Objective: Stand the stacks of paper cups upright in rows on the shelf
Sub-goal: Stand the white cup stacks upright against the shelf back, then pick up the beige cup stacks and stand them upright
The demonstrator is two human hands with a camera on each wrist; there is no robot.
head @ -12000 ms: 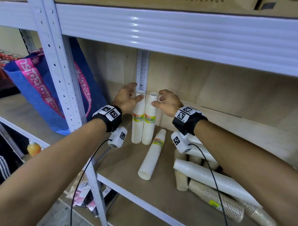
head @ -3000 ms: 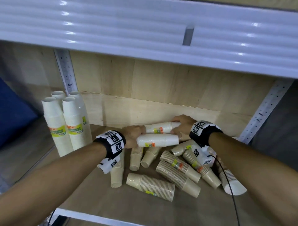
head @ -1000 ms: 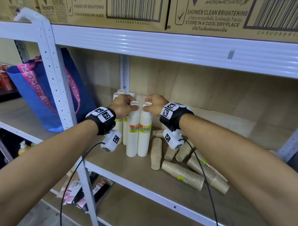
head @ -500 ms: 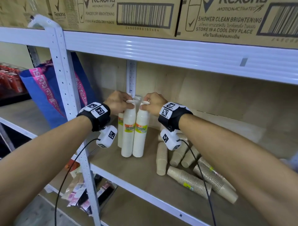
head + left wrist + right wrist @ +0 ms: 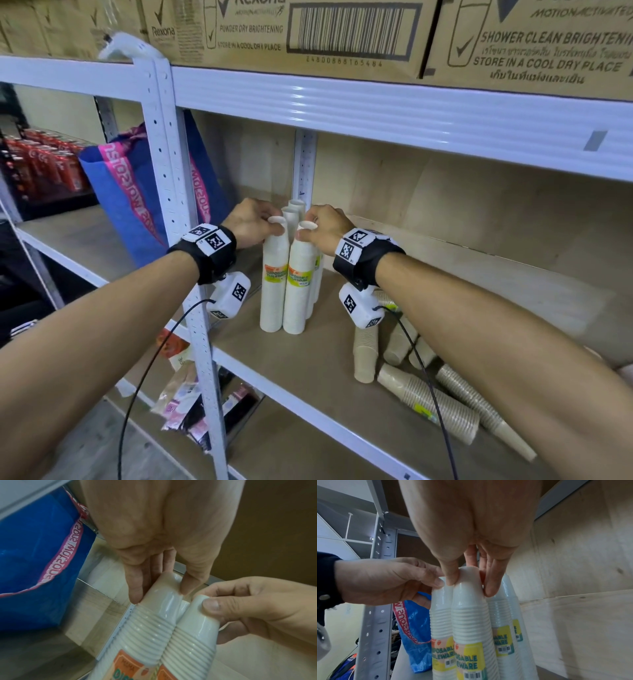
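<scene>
Two white cup stacks stand upright side by side on the wooden shelf (image 5: 308,373), in front of two more upright white stacks (image 5: 295,209). My left hand (image 5: 274,226) pinches the top of the left front stack (image 5: 272,284). My right hand (image 5: 305,230) pinches the top of the right front stack (image 5: 299,291). In the left wrist view my left hand (image 5: 161,593) holds the left stack (image 5: 150,626) between thumb and fingers. In the right wrist view my right hand (image 5: 471,585) grips the right stack (image 5: 467,612) the same way. Several brown cup stacks (image 5: 428,401) lie on their sides at the right.
A white perforated upright (image 5: 178,240) stands just left of the stacks, with a blue and pink bag (image 5: 120,205) behind it. The white beam of the upper shelf (image 5: 376,113) carries cardboard boxes (image 5: 308,34) overhead. Bare shelf board runs along the back right.
Since three seconds ago, two white stacks left the lying pile and now stand before the rear pair. Over the last second both hands have kept their hold on the tops.
</scene>
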